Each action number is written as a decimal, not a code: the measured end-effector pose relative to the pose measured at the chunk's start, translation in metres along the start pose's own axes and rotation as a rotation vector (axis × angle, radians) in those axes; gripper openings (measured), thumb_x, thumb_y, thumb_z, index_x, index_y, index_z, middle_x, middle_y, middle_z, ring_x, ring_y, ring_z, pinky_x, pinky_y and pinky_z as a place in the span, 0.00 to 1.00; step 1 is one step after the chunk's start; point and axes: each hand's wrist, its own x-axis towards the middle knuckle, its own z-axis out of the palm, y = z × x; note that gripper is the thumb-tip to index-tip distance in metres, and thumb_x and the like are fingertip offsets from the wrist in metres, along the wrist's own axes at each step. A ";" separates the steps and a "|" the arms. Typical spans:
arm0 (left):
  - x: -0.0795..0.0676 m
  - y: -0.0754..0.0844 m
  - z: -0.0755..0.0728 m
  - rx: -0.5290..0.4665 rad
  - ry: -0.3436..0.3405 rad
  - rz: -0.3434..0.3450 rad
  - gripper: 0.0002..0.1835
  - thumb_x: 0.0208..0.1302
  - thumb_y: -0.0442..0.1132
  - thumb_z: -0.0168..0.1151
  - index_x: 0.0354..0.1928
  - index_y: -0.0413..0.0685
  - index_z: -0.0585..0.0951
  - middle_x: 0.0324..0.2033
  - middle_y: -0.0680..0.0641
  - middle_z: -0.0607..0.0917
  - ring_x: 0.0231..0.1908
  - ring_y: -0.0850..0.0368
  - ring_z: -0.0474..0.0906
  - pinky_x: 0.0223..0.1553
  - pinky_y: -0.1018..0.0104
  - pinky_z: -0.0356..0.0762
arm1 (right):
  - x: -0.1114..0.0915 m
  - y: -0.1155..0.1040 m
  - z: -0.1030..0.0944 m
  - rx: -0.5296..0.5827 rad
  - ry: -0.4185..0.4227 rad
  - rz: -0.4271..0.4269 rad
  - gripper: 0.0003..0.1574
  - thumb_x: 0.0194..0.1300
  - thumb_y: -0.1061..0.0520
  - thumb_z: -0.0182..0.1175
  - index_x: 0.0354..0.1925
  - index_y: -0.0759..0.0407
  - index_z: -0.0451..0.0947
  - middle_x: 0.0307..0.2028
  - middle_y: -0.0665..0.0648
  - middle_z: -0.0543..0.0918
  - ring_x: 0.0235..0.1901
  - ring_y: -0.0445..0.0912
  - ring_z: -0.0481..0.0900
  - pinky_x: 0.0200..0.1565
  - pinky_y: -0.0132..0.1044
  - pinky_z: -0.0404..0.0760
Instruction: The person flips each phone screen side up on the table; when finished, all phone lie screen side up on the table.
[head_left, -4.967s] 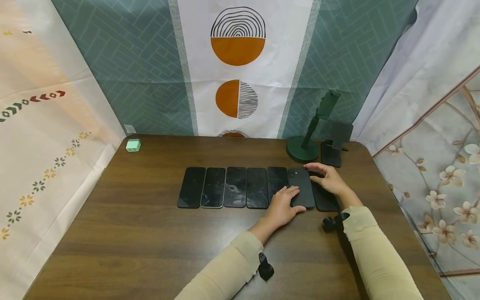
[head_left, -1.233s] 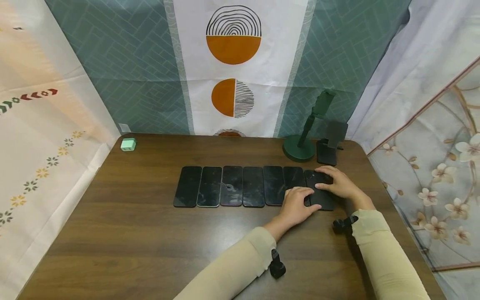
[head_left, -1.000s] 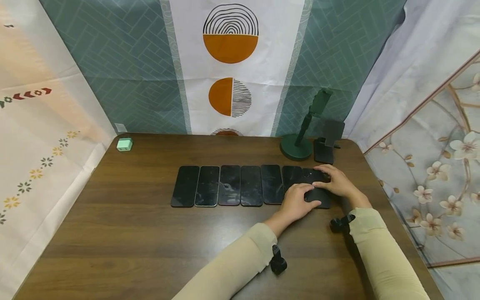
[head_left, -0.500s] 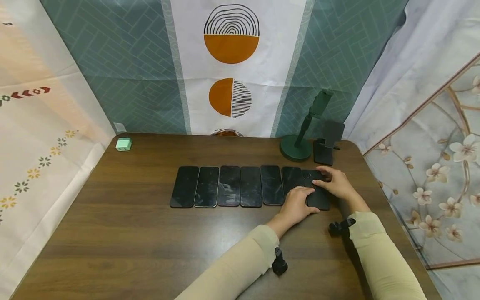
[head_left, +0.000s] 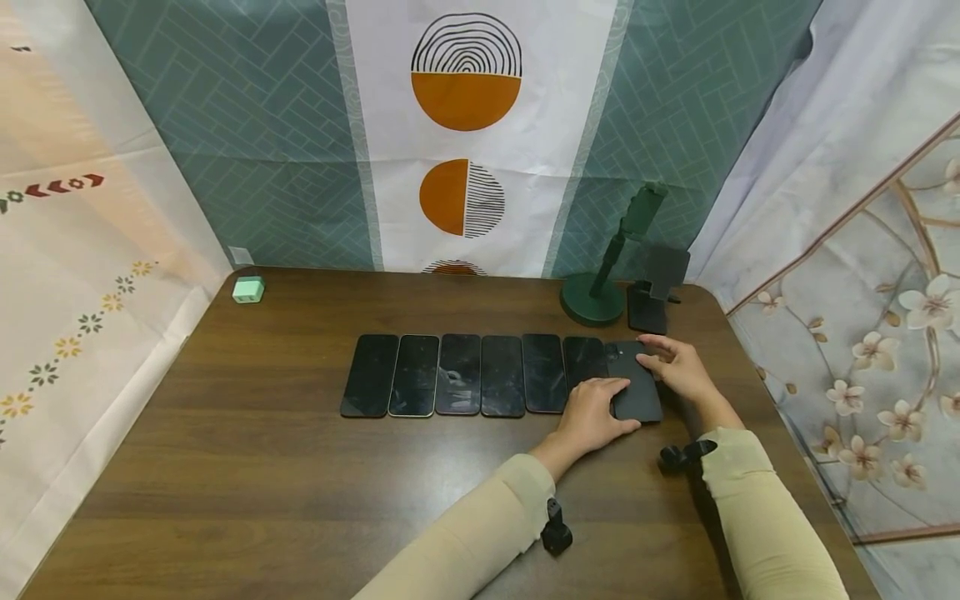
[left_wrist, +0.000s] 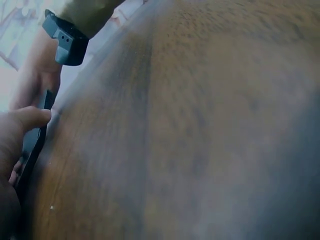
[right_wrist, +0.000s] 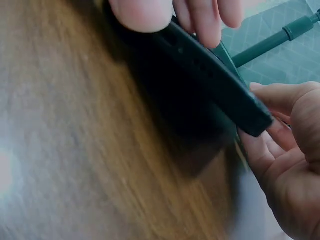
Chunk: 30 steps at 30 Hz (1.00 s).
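A dark smartphone (head_left: 634, 393) lies at the right end of a row, its back with the camera bump facing up. My left hand (head_left: 588, 417) grips its lower left part, thumb at the bottom edge. My right hand (head_left: 681, 373) pinches its upper right side. In the right wrist view, the bottom edge of the smartphone (right_wrist: 212, 77) with its port slants over the table, a dark shadow beneath. The left wrist view catches the same smartphone (left_wrist: 36, 145) edge-on. Beside it, a black-screened phone (head_left: 585, 360) is partly covered by my left hand.
Several more phones (head_left: 459, 375) lie screen up, side by side, to the left. Behind my right hand stand a green phone stand (head_left: 592, 300) and a black stand (head_left: 647, 308). A mint-green block (head_left: 248, 289) sits at the table's far left corner.
Five seconds ago both hands held the back-up phone one place further left; that place now shows a black screen, and both hands have shifted right. In the last half second they barely move.
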 end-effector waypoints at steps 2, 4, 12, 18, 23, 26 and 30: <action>0.000 0.000 -0.001 0.005 -0.007 0.009 0.36 0.58 0.58 0.74 0.67 0.54 0.78 0.63 0.57 0.80 0.63 0.60 0.75 0.64 0.63 0.72 | 0.000 -0.002 0.001 0.018 0.020 0.004 0.34 0.73 0.51 0.63 0.69 0.66 0.70 0.66 0.71 0.72 0.39 0.44 0.83 0.35 0.31 0.82; 0.000 0.000 -0.002 0.002 -0.010 0.011 0.35 0.60 0.57 0.72 0.68 0.55 0.78 0.64 0.57 0.79 0.63 0.60 0.75 0.64 0.63 0.72 | 0.000 -0.005 0.002 0.054 0.052 0.005 0.34 0.72 0.51 0.63 0.69 0.67 0.70 0.65 0.73 0.73 0.30 0.37 0.79 0.31 0.31 0.81; -0.003 0.001 -0.007 -0.080 -0.008 -0.029 0.36 0.65 0.62 0.65 0.70 0.53 0.75 0.67 0.55 0.76 0.66 0.59 0.72 0.66 0.61 0.71 | 0.003 -0.015 0.009 0.119 0.111 -0.039 0.31 0.75 0.56 0.59 0.69 0.71 0.69 0.67 0.73 0.70 0.62 0.53 0.75 0.42 0.20 0.76; -0.006 0.000 -0.007 -0.112 0.045 -0.025 0.41 0.58 0.65 0.70 0.69 0.51 0.76 0.65 0.52 0.78 0.65 0.59 0.74 0.64 0.65 0.72 | 0.004 -0.019 0.014 0.158 0.043 -0.041 0.34 0.76 0.52 0.57 0.72 0.67 0.65 0.69 0.69 0.69 0.51 0.44 0.76 0.30 0.28 0.75; -0.009 -0.002 -0.007 -0.048 0.143 0.082 0.35 0.62 0.56 0.71 0.67 0.46 0.77 0.60 0.49 0.82 0.59 0.59 0.80 0.59 0.71 0.75 | 0.004 -0.022 0.016 0.159 -0.029 -0.084 0.35 0.80 0.50 0.51 0.76 0.64 0.59 0.71 0.71 0.65 0.63 0.60 0.71 0.48 0.51 0.83; -0.010 -0.003 -0.008 -0.021 0.198 0.151 0.34 0.63 0.51 0.71 0.67 0.42 0.76 0.60 0.46 0.82 0.56 0.57 0.82 0.56 0.73 0.77 | 0.006 -0.021 0.017 0.190 -0.084 -0.109 0.35 0.81 0.50 0.48 0.78 0.62 0.55 0.74 0.71 0.60 0.71 0.68 0.60 0.57 0.68 0.74; -0.010 -0.006 -0.009 -0.043 0.254 0.182 0.34 0.63 0.44 0.70 0.68 0.38 0.74 0.62 0.41 0.80 0.57 0.55 0.82 0.56 0.73 0.77 | 0.008 -0.019 0.019 0.223 -0.175 -0.146 0.35 0.82 0.52 0.46 0.79 0.63 0.52 0.75 0.72 0.55 0.68 0.61 0.66 0.53 0.54 0.83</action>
